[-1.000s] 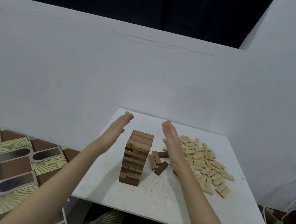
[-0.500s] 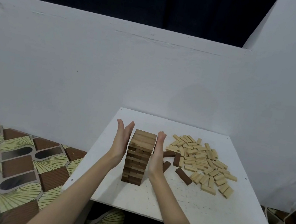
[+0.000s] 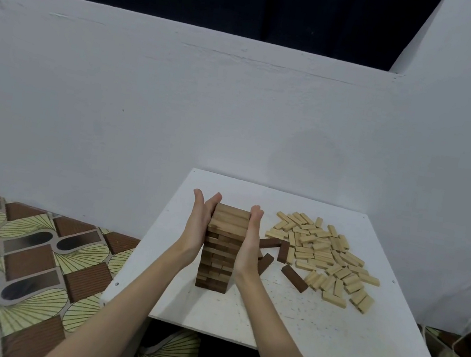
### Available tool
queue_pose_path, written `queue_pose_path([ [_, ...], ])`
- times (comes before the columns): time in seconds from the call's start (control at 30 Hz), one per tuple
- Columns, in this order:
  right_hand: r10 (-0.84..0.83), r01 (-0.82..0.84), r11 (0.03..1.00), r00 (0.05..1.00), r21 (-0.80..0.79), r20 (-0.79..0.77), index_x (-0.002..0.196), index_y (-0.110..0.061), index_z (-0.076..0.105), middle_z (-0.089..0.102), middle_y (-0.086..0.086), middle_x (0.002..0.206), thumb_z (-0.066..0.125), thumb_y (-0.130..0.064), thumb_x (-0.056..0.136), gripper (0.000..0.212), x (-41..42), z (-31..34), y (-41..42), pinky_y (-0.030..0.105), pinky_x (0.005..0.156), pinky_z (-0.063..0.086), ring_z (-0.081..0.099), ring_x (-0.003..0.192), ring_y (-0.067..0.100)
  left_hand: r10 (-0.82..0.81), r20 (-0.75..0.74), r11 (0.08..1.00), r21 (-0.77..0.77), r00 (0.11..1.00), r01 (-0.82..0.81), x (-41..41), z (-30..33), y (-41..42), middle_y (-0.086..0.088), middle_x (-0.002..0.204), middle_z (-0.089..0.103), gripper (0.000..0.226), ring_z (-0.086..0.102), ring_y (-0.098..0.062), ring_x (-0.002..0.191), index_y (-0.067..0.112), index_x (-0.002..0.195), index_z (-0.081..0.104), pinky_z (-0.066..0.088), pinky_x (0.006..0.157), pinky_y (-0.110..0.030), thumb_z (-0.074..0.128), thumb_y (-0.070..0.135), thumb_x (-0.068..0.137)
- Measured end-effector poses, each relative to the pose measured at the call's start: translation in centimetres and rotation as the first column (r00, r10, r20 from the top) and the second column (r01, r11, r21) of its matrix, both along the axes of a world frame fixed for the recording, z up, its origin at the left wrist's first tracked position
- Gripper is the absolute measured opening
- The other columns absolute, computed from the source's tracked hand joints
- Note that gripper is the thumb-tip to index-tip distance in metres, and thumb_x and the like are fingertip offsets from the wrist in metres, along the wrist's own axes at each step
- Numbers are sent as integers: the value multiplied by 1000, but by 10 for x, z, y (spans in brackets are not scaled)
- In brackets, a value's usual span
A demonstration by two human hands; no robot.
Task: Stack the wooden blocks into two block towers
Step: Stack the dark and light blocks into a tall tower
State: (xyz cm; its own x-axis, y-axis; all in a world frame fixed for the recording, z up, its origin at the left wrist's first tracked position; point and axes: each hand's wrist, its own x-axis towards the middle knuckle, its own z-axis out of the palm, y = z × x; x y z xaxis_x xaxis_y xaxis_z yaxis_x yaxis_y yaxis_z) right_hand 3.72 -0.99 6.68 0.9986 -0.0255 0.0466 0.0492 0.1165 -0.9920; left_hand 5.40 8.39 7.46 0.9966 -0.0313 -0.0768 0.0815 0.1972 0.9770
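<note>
Tower (image 3: 221, 246) near the bench's (image 3: 326, 338) left edge: your left hand (image 3: 198, 227) and right hand (image 3: 250, 241) press flat, straight fingers (image 3: 256, 212) against its sides, likely squaring it.

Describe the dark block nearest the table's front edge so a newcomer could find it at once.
Start at the white table and find the tower pressed between the left hand and right hand. Look right of it, toward the pale block pile. The block lies flat and diagonal at the pile's near-left edge, alone, closer to the front edge than the other dark loose blocks.
</note>
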Motion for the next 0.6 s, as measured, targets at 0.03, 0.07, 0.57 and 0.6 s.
queue_pose_path([
  [0.03,-8,8,1000,1000,4,-4,153,-25,7,8,-13,159,15,-81,75,97,0,-1,0,30,120,4,7,145,1,1,2,1000,-1,1000,-1,0,0,0,13,148,32,73,35,-6,131,23,148,27,25,104,-23,-1,61,92],
  [0.07,-15,15,1000,1000,6,-9,153,-26,7,8,-15,159,15,-89,70,105,0,-1,0,31,120,4,7,144,0,2,4,1000,-4,1000,-2,1,-1,1,11,151,30,73,31,-7,136,23,148,26,22,106,-24,-1,62,92],
  [0.57,3,-4,998,1000,57,6,152,-26,8,17,-10,158,23,-70,88,80,7,1,-18,36,120,9,15,144,5,-17,53,990,138,998,9,8,0,15,8,155,20,74,17,-10,143,21,149,23,12,116,-31,14,67,91],
  [0.6,15,-16,999,1000,41,8,152,-26,10,22,-9,156,31,-61,94,71,10,4,-29,37,119,13,20,142,7,-28,75,981,195,997,13,10,1,24,9,155,22,80,18,-8,142,22,149,24,12,116,-31,27,72,86],
])
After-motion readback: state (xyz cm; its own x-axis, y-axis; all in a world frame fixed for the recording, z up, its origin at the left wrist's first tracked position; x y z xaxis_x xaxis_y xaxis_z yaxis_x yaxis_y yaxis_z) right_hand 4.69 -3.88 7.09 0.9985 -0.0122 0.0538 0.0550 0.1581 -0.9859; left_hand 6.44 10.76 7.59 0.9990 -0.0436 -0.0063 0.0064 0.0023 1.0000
